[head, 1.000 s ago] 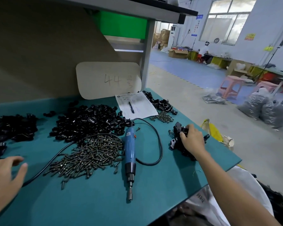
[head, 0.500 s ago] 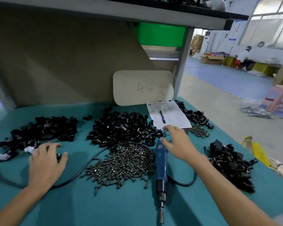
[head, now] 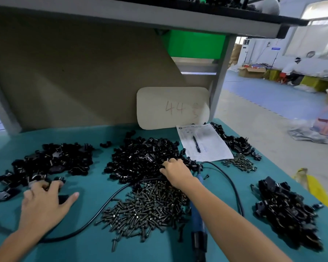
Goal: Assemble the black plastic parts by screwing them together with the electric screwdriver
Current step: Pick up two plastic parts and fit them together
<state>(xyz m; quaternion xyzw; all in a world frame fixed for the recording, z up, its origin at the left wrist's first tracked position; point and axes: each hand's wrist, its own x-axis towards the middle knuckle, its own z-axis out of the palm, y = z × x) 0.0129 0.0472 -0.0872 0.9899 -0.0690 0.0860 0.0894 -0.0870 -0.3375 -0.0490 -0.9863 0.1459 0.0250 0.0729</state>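
My right hand point(head: 176, 172) reaches into the middle pile of loose black plastic parts point(head: 140, 161). Its bent fingertips are sunk among the parts, so any grip is hidden. At the near edge of the left pile of black parts point(head: 51, 163), my left hand point(head: 44, 203) lies spread, thumb out, touching a black part point(head: 63, 198). The blue electric screwdriver point(head: 197, 220) lies on the teal table point(head: 95, 246), partly under my right forearm, tip toward me. A heap of dark screws point(head: 146, 207) sits between my arms.
A third pile of black parts point(head: 284, 210) lies at the right edge, more parts point(head: 235, 142) and a few screws point(head: 240, 163) behind it. A paper with a pen point(head: 206, 146) and a board marked 44 point(head: 172, 108) stand at the back. The screwdriver cable point(head: 233, 186) loops across the table.
My right hand left the pile at the right edge, passed the screwdriver's top and went into the middle pile. My left hand moved forward to the left pile's edge.
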